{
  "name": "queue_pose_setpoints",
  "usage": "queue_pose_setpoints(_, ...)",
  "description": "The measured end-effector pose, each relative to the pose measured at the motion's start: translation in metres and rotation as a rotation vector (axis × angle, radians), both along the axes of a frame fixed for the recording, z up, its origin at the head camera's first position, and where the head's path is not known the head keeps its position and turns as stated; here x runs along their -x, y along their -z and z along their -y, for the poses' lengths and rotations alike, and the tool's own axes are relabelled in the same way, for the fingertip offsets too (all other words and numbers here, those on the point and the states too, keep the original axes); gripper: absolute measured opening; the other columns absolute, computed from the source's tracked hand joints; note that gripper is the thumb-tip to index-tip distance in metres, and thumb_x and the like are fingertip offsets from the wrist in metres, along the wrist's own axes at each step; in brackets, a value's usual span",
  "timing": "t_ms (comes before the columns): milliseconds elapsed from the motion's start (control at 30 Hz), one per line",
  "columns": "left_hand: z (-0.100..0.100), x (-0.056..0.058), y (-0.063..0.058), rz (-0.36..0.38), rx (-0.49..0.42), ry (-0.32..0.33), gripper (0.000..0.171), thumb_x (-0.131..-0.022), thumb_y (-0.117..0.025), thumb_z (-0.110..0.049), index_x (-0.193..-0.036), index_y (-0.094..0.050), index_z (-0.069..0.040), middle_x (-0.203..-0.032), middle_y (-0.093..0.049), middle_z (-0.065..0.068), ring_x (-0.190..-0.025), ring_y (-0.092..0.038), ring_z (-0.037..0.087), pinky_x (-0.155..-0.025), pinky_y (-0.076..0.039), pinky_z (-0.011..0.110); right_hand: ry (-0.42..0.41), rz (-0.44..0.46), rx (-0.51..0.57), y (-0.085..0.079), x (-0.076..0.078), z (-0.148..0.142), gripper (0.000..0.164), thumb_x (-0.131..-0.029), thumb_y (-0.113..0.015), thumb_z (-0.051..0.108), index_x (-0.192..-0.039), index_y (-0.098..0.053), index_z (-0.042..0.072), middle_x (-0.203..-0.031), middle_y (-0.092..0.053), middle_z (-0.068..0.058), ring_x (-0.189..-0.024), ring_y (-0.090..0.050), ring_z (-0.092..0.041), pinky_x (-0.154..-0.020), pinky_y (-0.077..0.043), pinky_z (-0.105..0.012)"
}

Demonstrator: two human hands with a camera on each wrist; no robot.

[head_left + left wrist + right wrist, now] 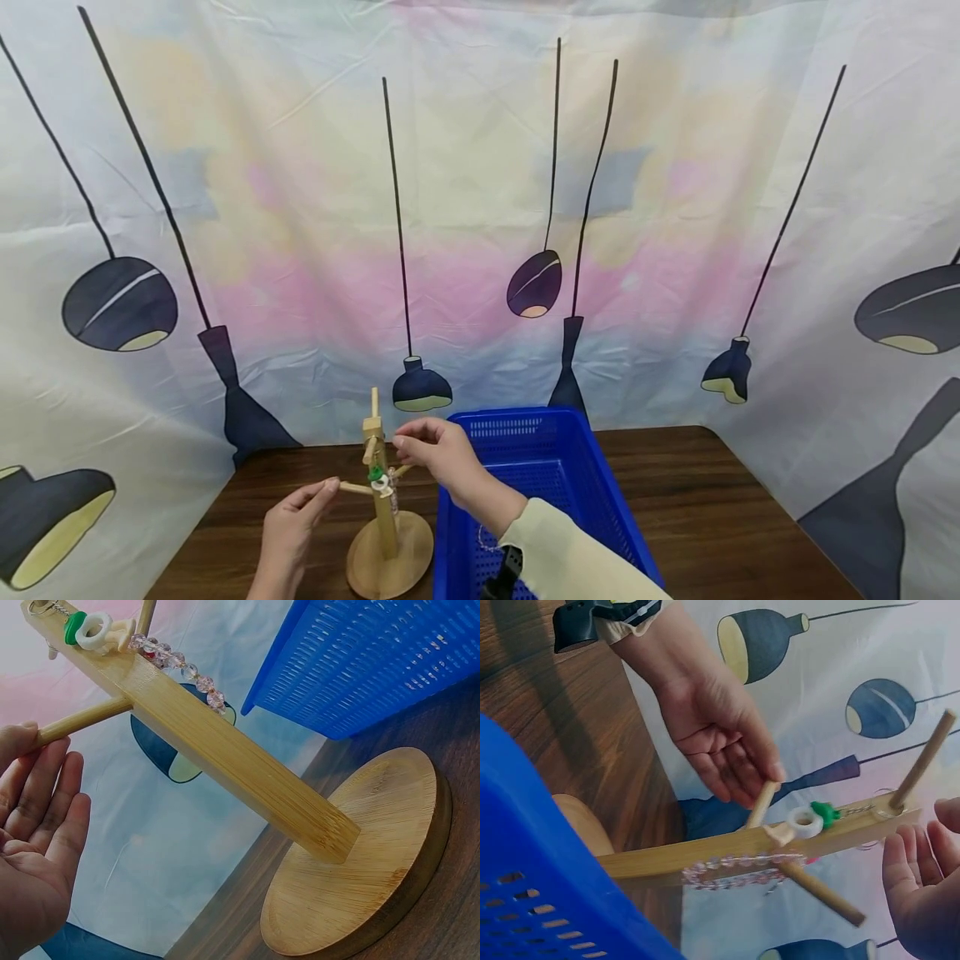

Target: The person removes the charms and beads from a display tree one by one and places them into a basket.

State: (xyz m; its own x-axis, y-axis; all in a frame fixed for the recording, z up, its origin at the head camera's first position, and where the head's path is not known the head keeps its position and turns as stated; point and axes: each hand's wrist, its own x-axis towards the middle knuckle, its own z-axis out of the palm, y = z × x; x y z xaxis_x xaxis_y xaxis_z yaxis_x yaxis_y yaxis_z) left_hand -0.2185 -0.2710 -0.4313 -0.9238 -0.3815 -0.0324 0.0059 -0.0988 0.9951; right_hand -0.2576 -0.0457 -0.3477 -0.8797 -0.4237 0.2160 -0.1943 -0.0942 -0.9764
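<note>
A wooden jewelry stand (pixel 386 521) with a round base (pixel 360 900) and several side pegs stands on the table. My left hand (pixel 292 525) pinches the tip of its left peg (pixel 82 722) between thumb and fingers. Beside the upper part of the stand is my right hand (pixel 442 454), fingers loosely bent; in the right wrist view nothing shows between thumb and fingers. A keychain with a green charm (pixel 825 814) and a white ring (pixel 805 823) hangs from the peg nearest me. Below it, a pink clear-beaded bracelet (pixel 727 871) hangs along the post.
A blue plastic basket (pixel 611 517) with perforated walls stands right of the stand, under my right forearm. Inside lies another beaded string (pixel 487 540). The dark wooden table (pixel 712 500) extends to the right; a cloth backdrop (pixel 480 167) printed with lamps hangs behind.
</note>
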Motion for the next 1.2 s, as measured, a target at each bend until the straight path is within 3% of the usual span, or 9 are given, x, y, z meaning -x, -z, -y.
queue_pose_setpoints(333,0.001,0.0,0.0,0.017,0.038,0.002,0.03,-0.097,-0.073,-0.025,-0.075,-0.073,-0.045,-0.079,-0.071,-0.031,-0.078,-0.07,-0.01,-0.076,-0.058,0.011,0.05,0.047,0.026,0.011,0.002,0.012,0.024,-0.097,-0.069,0.01,-0.113,-0.07,-0.007,-0.1,-0.072,-0.011,-0.084,-0.066,-0.006,-0.09,-0.064,-0.039)
queue_pose_setpoints(667,0.0,-0.001,0.001,0.002,0.047,-0.007,0.022,-0.097,-0.074,-0.025,-0.082,-0.077,-0.04,-0.079,-0.071,-0.031,-0.078,-0.07,-0.01,-0.075,-0.058,0.012,0.08,0.063,0.036,0.014,0.003,0.022,0.019,-0.095,-0.071,0.008,-0.108,-0.071,-0.006,-0.095,-0.072,-0.009,-0.084,-0.069,-0.012,-0.083,-0.065,-0.036)
queue_pose_setpoints(900,0.0,0.0,0.001,-0.004,0.035,-0.003,0.03,-0.098,-0.072,-0.023,-0.075,-0.073,-0.042,-0.081,-0.072,-0.03,-0.079,-0.07,-0.01,-0.076,-0.058,0.011,0.115,0.074,0.02,0.014,0.002,0.027,0.017,-0.094,-0.072,0.008,-0.106,-0.072,-0.004,-0.093,-0.071,-0.006,-0.078,-0.065,-0.008,-0.079,-0.064,-0.033)
queue_pose_setpoints(1200,0.0,0.001,0.002,-0.002,0.026,0.008,0.029,-0.098,-0.073,-0.023,-0.076,-0.073,-0.042,-0.081,-0.072,-0.03,-0.083,-0.071,-0.008,-0.077,-0.058,0.01,0.136,0.062,0.01,0.013,0.003,0.029,0.014,-0.094,-0.071,0.007,-0.102,-0.072,-0.005,-0.09,-0.071,-0.007,-0.078,-0.066,-0.011,-0.078,-0.064,-0.035)
